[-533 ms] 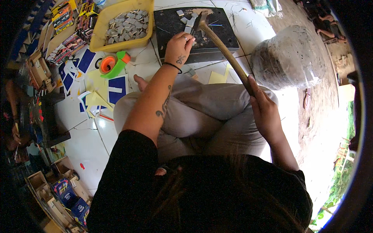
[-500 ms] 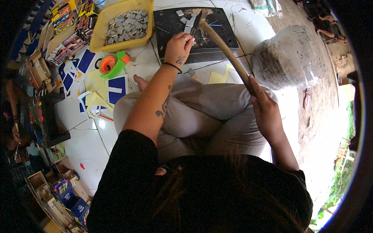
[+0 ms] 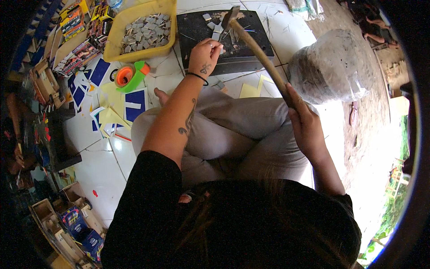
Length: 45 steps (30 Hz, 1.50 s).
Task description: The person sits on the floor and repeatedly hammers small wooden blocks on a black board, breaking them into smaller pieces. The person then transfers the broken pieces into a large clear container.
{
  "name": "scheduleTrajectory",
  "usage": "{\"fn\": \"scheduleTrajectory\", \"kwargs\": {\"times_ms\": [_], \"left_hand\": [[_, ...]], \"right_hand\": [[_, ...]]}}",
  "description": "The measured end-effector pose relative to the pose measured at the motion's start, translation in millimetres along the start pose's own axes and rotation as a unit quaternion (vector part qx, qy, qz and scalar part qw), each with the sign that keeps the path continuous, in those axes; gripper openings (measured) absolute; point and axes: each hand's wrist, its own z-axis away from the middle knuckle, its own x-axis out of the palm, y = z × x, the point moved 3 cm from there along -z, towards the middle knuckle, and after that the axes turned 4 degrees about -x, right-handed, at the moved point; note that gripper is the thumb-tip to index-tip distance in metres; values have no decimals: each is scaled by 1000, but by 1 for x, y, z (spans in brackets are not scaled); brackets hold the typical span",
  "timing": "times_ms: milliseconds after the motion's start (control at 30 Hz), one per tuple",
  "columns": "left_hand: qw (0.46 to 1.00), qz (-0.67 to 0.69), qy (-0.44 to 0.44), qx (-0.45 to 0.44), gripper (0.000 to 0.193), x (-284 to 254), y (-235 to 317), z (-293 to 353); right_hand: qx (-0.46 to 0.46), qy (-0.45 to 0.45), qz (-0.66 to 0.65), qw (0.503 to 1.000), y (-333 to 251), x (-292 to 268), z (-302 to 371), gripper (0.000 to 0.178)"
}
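The wooden handle of a hammer (image 3: 262,56) is gripped low down by my right hand (image 3: 305,127), fingers wrapped round it. The hammer's dark head (image 3: 230,18) is over a black block (image 3: 251,45). At the block's near left part, my left hand (image 3: 205,56) is closed in a pinch. A small grey square piece (image 3: 221,51) shows by its fingertips, but what they grip is partly hidden. Just beyond that hand lie a few more grey squares (image 3: 216,32), and thin nail-like pins (image 3: 235,38) are scattered on the block.
A yellow tub (image 3: 139,54) of grey squares stands left of the block. Nearer are an orange-and-green tape dispenser (image 3: 130,76) and paper scraps (image 3: 112,116). Right of the block sits a bulky plastic-wrapped bundle (image 3: 331,67). Wooden toy trucks (image 3: 62,228) are at lower left.
The hammer's head has shifted slightly up and away, and my right hand has moved a little with the handle. My left hand stays pinched in nearly the same spot.
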Motion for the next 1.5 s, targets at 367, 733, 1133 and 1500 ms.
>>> {"fn": "scheduleTrajectory", "kwargs": {"times_ms": [367,733,1133,1500], "left_hand": [[1000,2,-9,-21,14,-2,2,0],[1000,0,-5,1,14,-1,2,2],[1000,0,-10,-10,13,1,0,3],[1000,-4,1,2,11,1,1,4]], "right_hand": [[-18,18,15,1000,-2,3,-4,56],[-68,24,61,996,-9,3,-3,57],[-58,45,23,997,-8,0,-9,54],[-51,31,17,998,-8,-6,-6,54]]}}
